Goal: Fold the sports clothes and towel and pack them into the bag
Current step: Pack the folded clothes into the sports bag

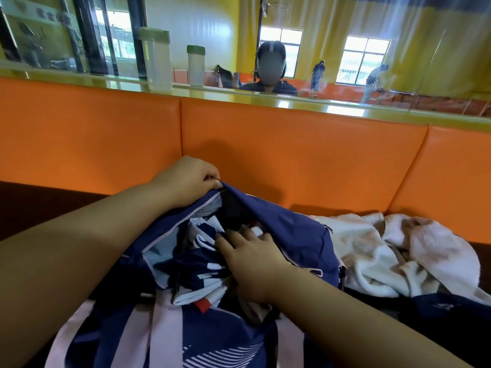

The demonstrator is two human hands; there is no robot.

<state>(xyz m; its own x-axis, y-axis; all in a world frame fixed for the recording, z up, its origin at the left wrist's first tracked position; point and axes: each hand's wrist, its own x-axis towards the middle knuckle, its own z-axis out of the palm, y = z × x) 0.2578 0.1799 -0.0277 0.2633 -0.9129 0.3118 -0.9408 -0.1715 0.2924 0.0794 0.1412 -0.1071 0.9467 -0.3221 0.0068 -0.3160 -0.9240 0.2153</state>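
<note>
A navy-blue fabric sports bag with pale pink trim and straps [297, 235] lies open on a dark bench seat, its mouth facing the camera, as a person packs it with both bare hands. The left hand [190, 179] pinches the far upper edge of the bag's opening between closed fingers, holding the flap up. The right hand [251, 258] lies flat, fingers spread and gripping nothing, pressing down on a navy, white and red patterned sports garment [202, 272] that sits partly inside the bag's mouth, with a dark item deeper in that cannot be made out. Just to the right of the bag, touching its side, a crumpled white-and-pink terry towel [393, 253] lies unfolded on the seat. More navy fabric with pink bands and white stripes [202, 349] spreads across the foreground below the bag. Behind the seat rises an orange padded vinyl backrest [292, 144], topped by a glossy yellow-green ledge [305, 103] on which two translucent plastic containers with green lids [196, 66] stand. Beyond the ledge, a person [269, 75] sits facing the camera in a yellow-walled hall with windows. A green sign [37, 18] at upper left carries characters too blurred to read.
</note>
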